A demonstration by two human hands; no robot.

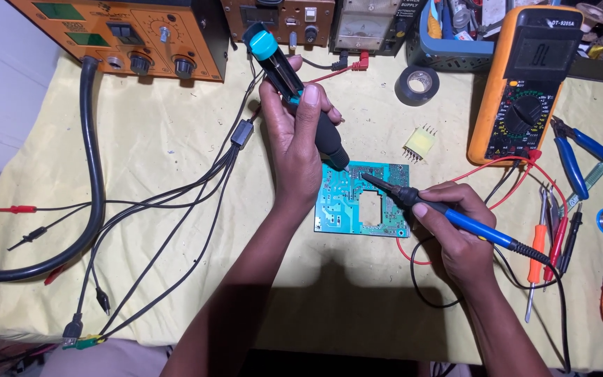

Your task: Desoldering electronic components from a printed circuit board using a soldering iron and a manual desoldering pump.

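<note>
Head view shows the left hand [293, 150] clamped on a teal solder pump [294, 87], its nozzle on the green circuit board [340, 209]; the right hand [455, 234] grips a blue soldering iron [448, 213], tip touching the board; at two o'clock a yellow transformer [419, 145], black tape roll [417, 84] and orange meter [525, 84]; at nine o'clock cables [176, 202].

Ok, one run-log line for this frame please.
left hand: holds desoldering pump, tip on circuit board | right hand: holds soldering iron, tip on board | yellow transformer: loose beside board
</note>
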